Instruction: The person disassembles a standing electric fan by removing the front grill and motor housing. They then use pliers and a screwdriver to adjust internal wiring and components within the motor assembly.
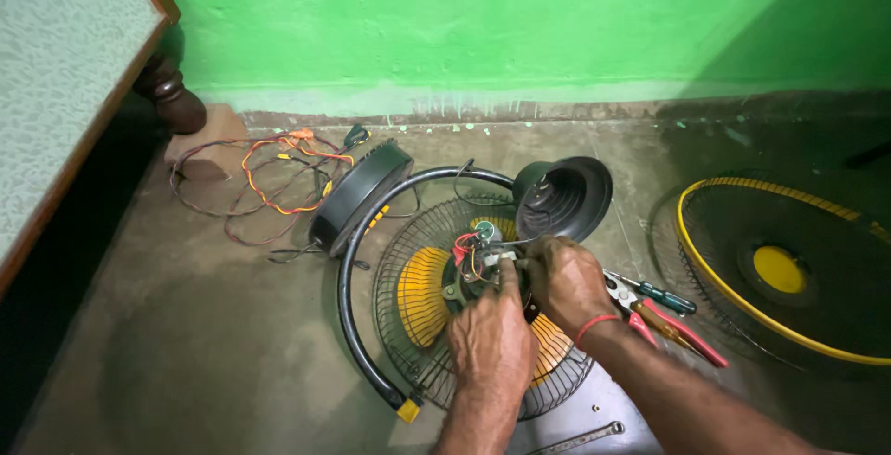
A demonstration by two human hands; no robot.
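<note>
1. The fan guard with blades (422,297) lies flat on the floor (204,344), at the centre.
2. The fan motor (478,265) sits on the middle of this guard; both hands rest on it, the left hand (492,339) nearer the viewer, the right hand (566,279) just right of it.
3. The motor cover (566,197) lies behind the motor, toward the wall (483,19).
4. The bundle of wires (269,177) lies behind and left, near the wall.
5. The pliers (673,325) and screwdriver (654,290) lie right of the hands, between them and the second guard (789,269) at far right.
6. The spanner (580,438) lies in front, at the lower edge.
</note>
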